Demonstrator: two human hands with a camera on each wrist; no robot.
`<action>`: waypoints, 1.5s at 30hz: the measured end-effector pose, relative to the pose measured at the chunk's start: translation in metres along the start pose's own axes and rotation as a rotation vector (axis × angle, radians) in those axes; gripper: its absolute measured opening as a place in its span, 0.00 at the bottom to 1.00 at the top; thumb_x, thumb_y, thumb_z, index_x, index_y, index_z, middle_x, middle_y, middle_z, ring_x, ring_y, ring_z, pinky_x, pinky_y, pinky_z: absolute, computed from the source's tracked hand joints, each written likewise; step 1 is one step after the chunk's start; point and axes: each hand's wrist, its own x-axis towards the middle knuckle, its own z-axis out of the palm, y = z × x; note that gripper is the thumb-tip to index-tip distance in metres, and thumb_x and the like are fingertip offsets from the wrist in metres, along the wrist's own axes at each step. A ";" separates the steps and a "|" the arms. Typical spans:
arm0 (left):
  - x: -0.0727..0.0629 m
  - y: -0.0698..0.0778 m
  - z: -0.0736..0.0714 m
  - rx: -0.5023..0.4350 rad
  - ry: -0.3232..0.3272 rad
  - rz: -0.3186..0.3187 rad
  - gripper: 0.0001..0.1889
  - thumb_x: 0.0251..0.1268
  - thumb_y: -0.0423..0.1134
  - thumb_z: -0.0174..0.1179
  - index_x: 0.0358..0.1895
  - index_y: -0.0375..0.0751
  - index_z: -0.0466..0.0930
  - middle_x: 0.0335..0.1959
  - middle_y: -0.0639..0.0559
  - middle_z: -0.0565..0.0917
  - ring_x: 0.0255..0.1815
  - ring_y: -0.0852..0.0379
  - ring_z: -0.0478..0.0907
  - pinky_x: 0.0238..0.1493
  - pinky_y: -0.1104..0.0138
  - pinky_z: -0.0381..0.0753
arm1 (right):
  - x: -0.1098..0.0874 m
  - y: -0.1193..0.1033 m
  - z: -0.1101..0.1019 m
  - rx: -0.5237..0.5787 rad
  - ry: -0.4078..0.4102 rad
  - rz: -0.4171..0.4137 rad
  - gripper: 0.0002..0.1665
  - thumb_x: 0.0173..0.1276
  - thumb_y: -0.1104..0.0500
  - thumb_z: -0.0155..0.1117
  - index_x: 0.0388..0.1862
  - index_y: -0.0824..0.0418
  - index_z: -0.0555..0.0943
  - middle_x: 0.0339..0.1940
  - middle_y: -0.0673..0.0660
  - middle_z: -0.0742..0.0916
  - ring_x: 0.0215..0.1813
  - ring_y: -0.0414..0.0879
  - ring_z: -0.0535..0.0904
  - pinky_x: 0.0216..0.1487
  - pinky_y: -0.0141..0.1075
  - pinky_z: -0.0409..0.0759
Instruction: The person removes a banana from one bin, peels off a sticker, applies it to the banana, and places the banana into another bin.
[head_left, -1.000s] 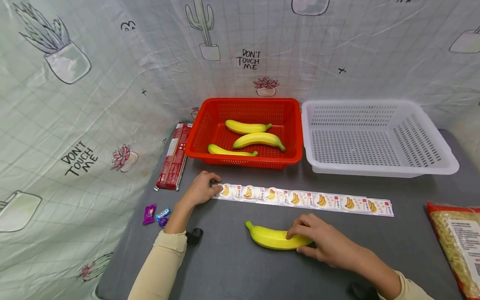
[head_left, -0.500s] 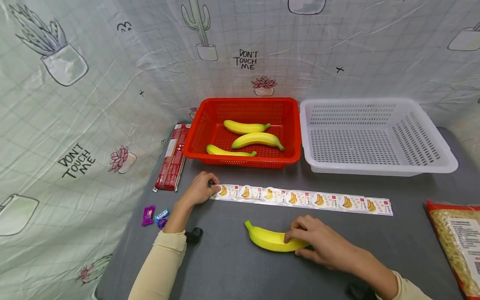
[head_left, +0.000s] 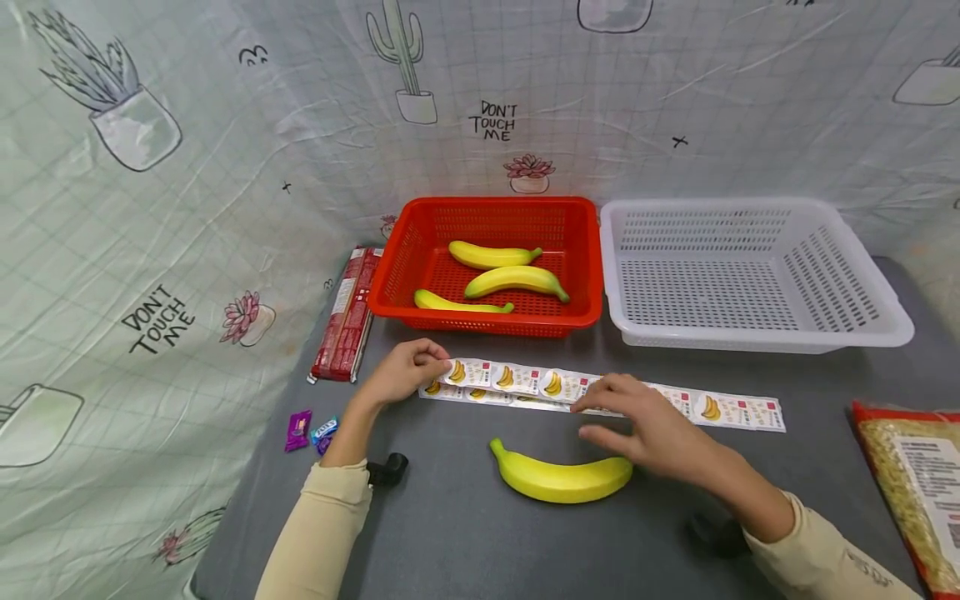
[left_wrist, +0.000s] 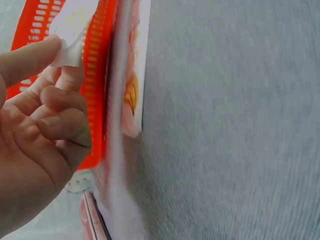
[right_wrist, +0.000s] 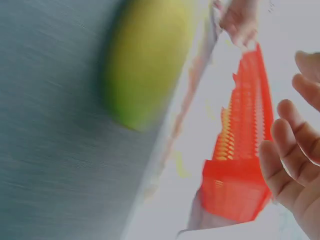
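In the head view my left hand (head_left: 405,373) pinches the left end of a strip of banana-printed stickers (head_left: 504,377). That end is raised above a second strip of stickers (head_left: 480,396) underneath; the left wrist view shows the pinched sticker strip (left_wrist: 75,22) between thumb and finger, apart from the lower strip (left_wrist: 132,95). My right hand (head_left: 648,425), fingers extended and holding nothing, overlaps the middle of the strips. Just below it, a yellow banana (head_left: 562,482) lies on the grey table. The right wrist view shows the banana (right_wrist: 150,55) blurred beside the spread fingers (right_wrist: 282,137).
Behind the strips stands a red basket (head_left: 390,287) containing three bananas, beside an empty white basket (head_left: 757,340). A red packet (head_left: 348,312) and small wrapped candies (head_left: 298,429) lie left. A bag of grain (head_left: 911,483) lies at the right edge.
My right hand has let go of the banana and moved up toward the strips. My left hand has lifted the top strip's left end, exposing the strip below.
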 end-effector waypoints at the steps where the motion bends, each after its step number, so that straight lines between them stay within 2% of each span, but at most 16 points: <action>1: -0.001 0.002 0.001 -0.012 -0.003 0.002 0.12 0.71 0.41 0.64 0.47 0.35 0.81 0.36 0.45 0.86 0.36 0.52 0.78 0.39 0.66 0.74 | 0.010 0.001 -0.004 0.017 0.022 0.008 0.15 0.64 0.57 0.75 0.50 0.50 0.87 0.46 0.47 0.86 0.47 0.41 0.80 0.47 0.41 0.83; 4: -0.002 0.005 0.003 -0.044 -0.002 0.012 0.13 0.71 0.42 0.64 0.48 0.34 0.81 0.36 0.43 0.86 0.37 0.48 0.78 0.39 0.66 0.73 | 0.041 0.001 -0.010 0.056 0.047 0.045 0.14 0.68 0.58 0.72 0.52 0.54 0.87 0.45 0.49 0.88 0.44 0.41 0.82 0.47 0.41 0.84; 6: -0.002 0.007 0.005 -0.061 0.000 0.020 0.13 0.71 0.42 0.64 0.48 0.35 0.81 0.36 0.43 0.86 0.39 0.45 0.78 0.39 0.66 0.73 | 0.061 -0.001 -0.011 0.082 0.034 0.063 0.14 0.69 0.57 0.71 0.52 0.54 0.87 0.45 0.49 0.88 0.42 0.40 0.82 0.45 0.39 0.84; 10: 0.000 0.012 0.009 -0.095 0.004 0.029 0.13 0.71 0.43 0.65 0.47 0.36 0.81 0.35 0.44 0.86 0.38 0.43 0.77 0.37 0.67 0.72 | 0.096 -0.009 -0.003 0.121 -0.056 0.070 0.13 0.71 0.56 0.69 0.53 0.56 0.87 0.45 0.51 0.89 0.41 0.42 0.82 0.43 0.37 0.83; 15: 0.000 0.022 0.016 -0.130 -0.006 0.045 0.11 0.71 0.42 0.64 0.47 0.38 0.81 0.33 0.48 0.85 0.35 0.46 0.75 0.34 0.69 0.71 | 0.126 -0.017 0.010 0.069 -0.199 0.088 0.14 0.71 0.56 0.69 0.53 0.57 0.87 0.49 0.53 0.90 0.44 0.44 0.84 0.46 0.38 0.83; 20: -0.004 0.032 0.022 -0.164 -0.028 0.086 0.10 0.71 0.39 0.64 0.47 0.36 0.81 0.34 0.45 0.84 0.34 0.46 0.75 0.34 0.68 0.71 | 0.138 -0.021 0.016 0.029 -0.247 0.121 0.14 0.71 0.57 0.69 0.52 0.60 0.88 0.47 0.54 0.91 0.39 0.43 0.84 0.41 0.36 0.83; 24: -0.006 0.037 0.025 -0.181 -0.030 0.106 0.11 0.71 0.38 0.64 0.47 0.34 0.80 0.34 0.42 0.84 0.36 0.44 0.76 0.36 0.68 0.72 | 0.141 -0.023 0.019 0.016 -0.256 0.105 0.11 0.70 0.58 0.69 0.49 0.59 0.88 0.43 0.53 0.91 0.38 0.42 0.84 0.40 0.35 0.82; 30: -0.006 0.036 0.028 -0.192 -0.028 0.115 0.10 0.70 0.37 0.65 0.46 0.33 0.80 0.34 0.45 0.84 0.35 0.47 0.77 0.35 0.69 0.73 | 0.141 -0.024 0.024 -0.011 -0.279 0.103 0.03 0.71 0.58 0.69 0.40 0.55 0.88 0.35 0.49 0.89 0.33 0.41 0.79 0.36 0.34 0.79; 34: -0.007 0.035 0.029 -0.207 -0.032 0.125 0.10 0.71 0.37 0.64 0.47 0.33 0.80 0.34 0.46 0.83 0.34 0.50 0.77 0.34 0.69 0.73 | 0.141 -0.026 0.025 -0.005 -0.282 0.115 0.02 0.70 0.59 0.69 0.39 0.55 0.88 0.33 0.49 0.88 0.31 0.41 0.78 0.35 0.33 0.78; 37: -0.006 0.033 0.028 -0.261 -0.021 0.090 0.14 0.74 0.41 0.61 0.51 0.32 0.79 0.34 0.47 0.80 0.30 0.55 0.73 0.31 0.69 0.72 | 0.141 -0.026 0.026 -0.007 -0.267 0.102 0.02 0.70 0.58 0.70 0.39 0.55 0.87 0.32 0.49 0.88 0.30 0.41 0.77 0.34 0.33 0.77; 40: -0.002 0.028 0.024 -0.372 -0.012 -0.012 0.18 0.77 0.46 0.57 0.53 0.32 0.78 0.33 0.50 0.79 0.27 0.59 0.71 0.28 0.69 0.73 | 0.140 -0.026 0.028 -0.009 -0.247 0.082 0.02 0.70 0.58 0.70 0.39 0.55 0.87 0.31 0.48 0.87 0.29 0.40 0.77 0.33 0.34 0.77; 42: 0.000 0.025 0.022 -0.457 -0.031 -0.085 0.19 0.78 0.48 0.56 0.51 0.32 0.79 0.30 0.52 0.77 0.25 0.60 0.70 0.27 0.70 0.72 | 0.140 -0.027 0.029 -0.010 -0.235 0.075 0.02 0.70 0.57 0.70 0.38 0.55 0.87 0.30 0.48 0.86 0.30 0.41 0.76 0.34 0.34 0.77; 45: 0.004 0.024 0.020 -0.531 -0.104 -0.161 0.16 0.78 0.48 0.56 0.42 0.36 0.80 0.26 0.53 0.74 0.24 0.61 0.69 0.25 0.72 0.72 | 0.139 -0.025 0.031 -0.011 -0.223 0.072 0.03 0.70 0.57 0.70 0.38 0.54 0.87 0.30 0.47 0.86 0.30 0.40 0.76 0.34 0.33 0.77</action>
